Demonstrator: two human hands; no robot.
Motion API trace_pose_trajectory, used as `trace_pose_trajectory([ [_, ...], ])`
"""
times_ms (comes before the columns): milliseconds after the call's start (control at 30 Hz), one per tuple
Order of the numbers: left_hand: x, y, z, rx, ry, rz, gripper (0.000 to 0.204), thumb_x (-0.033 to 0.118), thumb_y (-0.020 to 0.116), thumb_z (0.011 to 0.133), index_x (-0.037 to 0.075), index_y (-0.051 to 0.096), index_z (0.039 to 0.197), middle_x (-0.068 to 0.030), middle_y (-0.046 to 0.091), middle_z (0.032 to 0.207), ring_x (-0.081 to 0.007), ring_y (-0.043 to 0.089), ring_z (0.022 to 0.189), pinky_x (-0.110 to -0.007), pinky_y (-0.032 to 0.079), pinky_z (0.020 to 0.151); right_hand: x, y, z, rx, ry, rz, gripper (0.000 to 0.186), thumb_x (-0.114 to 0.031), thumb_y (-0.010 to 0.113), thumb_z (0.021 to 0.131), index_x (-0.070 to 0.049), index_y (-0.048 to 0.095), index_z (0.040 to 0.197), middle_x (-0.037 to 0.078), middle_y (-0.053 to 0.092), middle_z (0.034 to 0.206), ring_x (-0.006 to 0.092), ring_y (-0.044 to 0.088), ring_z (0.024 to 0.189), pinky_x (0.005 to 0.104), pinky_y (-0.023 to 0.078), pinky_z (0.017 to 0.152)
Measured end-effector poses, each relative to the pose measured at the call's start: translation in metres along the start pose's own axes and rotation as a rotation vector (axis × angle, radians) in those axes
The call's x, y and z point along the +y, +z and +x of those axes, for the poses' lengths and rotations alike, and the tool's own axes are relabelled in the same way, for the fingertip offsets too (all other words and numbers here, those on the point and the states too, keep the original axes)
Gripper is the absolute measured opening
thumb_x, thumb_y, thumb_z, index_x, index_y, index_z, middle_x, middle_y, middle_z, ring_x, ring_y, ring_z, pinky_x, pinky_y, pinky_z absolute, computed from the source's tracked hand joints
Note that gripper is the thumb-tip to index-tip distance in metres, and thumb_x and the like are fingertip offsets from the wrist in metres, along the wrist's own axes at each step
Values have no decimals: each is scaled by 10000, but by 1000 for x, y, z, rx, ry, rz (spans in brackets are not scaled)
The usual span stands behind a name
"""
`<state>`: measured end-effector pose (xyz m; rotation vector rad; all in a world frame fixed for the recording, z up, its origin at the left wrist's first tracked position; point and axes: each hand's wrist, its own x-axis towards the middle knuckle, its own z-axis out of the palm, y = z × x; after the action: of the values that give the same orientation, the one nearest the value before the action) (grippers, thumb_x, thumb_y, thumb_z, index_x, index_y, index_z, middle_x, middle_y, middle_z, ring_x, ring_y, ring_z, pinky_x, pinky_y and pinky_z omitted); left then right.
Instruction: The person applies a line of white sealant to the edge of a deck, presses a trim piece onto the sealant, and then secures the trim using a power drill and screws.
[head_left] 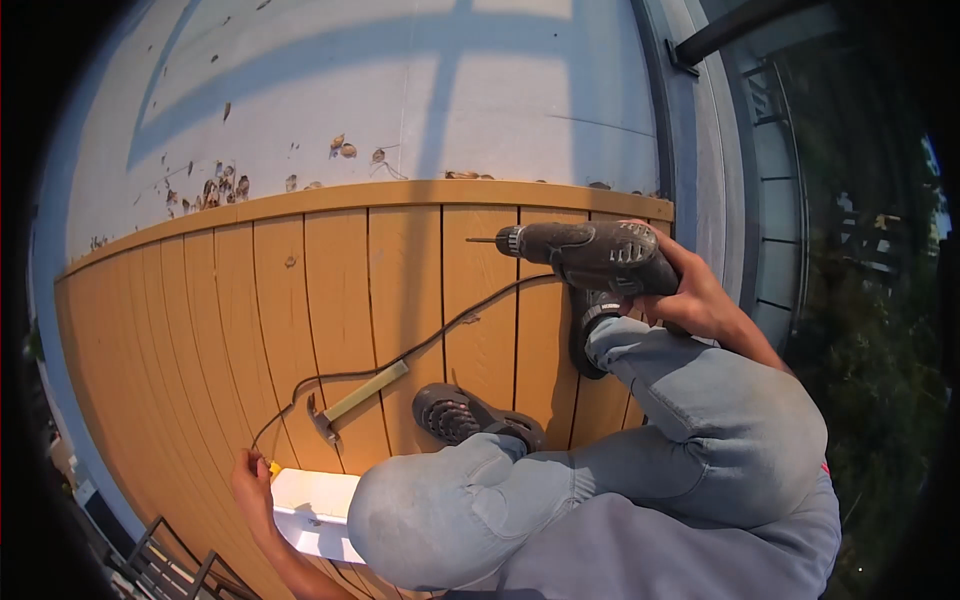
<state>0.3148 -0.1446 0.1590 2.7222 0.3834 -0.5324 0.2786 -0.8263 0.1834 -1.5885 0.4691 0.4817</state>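
My right hand (700, 295) grips a dark power drill (610, 250) by its handle, over my right shoe. Its thin bit points left, held above the orange-brown planks. Far to the left, my left hand (254, 490) has its fingers closed at a small yellow piece (274, 468), beside a white trough-like box (315, 510). A dark cord (430, 340) winds from below the drill across the planks to the fingers of my left hand. Whether those fingers also touch the cord, I cannot tell. A hammer (355, 400) with a pale handle lies between my hands, against the cord.
My bent legs (700, 430) and dark shoes (470, 415) fill the lower middle. Beyond the raised plank edge (400, 195) lies a pale floor (350, 90) with scattered dry leaves. A dark rail post (740, 30) and glass stand at right. Metal frame furniture (190, 560) sits lower left.
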Motion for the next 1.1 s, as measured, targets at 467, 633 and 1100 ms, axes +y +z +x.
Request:
trace_pose_trajectory([
  [467, 497, 360, 81, -1162, 551, -617, 271, 93, 539, 1050, -40, 635, 1265, -65, 700, 972, -132, 659, 842, -287, 558, 806, 122, -58, -150, 667, 104, 395, 668, 27, 673, 787, -35, 444, 1411, 254, 700, 1160, 199, 696, 780, 285, 539, 590],
  [633, 563, 423, 11, -1446, 241, -870, 251, 157, 554, 1067, -40, 573, 1221, -132, 702, 1068, -205, 716, 944, -337, 595, 912, 128, -66, -158, 819, 151, 508, 632, 33, 698, 798, -28, 440, 1372, 232, 703, 1126, 183, 682, 797, 286, 540, 590],
  [1100, 610, 488, -12, -1681, -107, -1145, 224, 152, 498, 1075, -51, 540, 1161, -249, 674, 1216, -293, 696, 1100, -428, 567, 1043, 111, -86, -147, 917, 309, 452, 621, 35, 721, 775, -4, 479, 1346, 167, 709, 986, 194, 685, 805, 310, 552, 636],
])
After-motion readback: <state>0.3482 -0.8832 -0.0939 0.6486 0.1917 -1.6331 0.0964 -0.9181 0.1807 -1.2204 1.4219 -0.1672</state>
